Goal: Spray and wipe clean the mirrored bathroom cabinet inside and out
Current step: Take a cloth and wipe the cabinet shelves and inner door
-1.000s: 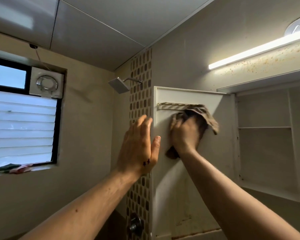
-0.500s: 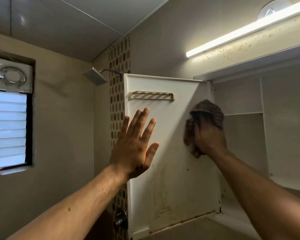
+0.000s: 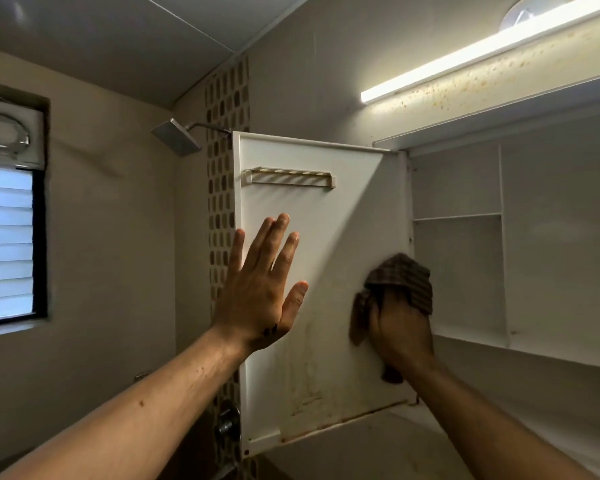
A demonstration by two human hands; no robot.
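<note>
The white cabinet door (image 3: 326, 244) stands swung open to the left, its inner face toward me, stained brown near the bottom. A small slotted holder (image 3: 290, 177) is fixed near its top. My left hand (image 3: 262, 289) lies flat with straight fingers against the door's free edge. My right hand (image 3: 400, 329) grips a brown checked cloth (image 3: 400, 275) and presses it on the door's lower right, beside the hinge side. The open cabinet (image 3: 461, 216) to the right has bare white shelves.
A lit tube light (image 3: 482, 53) runs above the cabinet, over a speckled top strip. A shower head (image 3: 177, 136) juts from the mosaic tile strip (image 3: 226, 98) left of the door, with a valve (image 3: 227, 422) below. A louvred window (image 3: 6, 244) and exhaust fan (image 3: 2, 133) are far left.
My right hand has carried the cloth from under the holder across to the hinge side and then down the door. The left hand stays flat on the door's edge.
</note>
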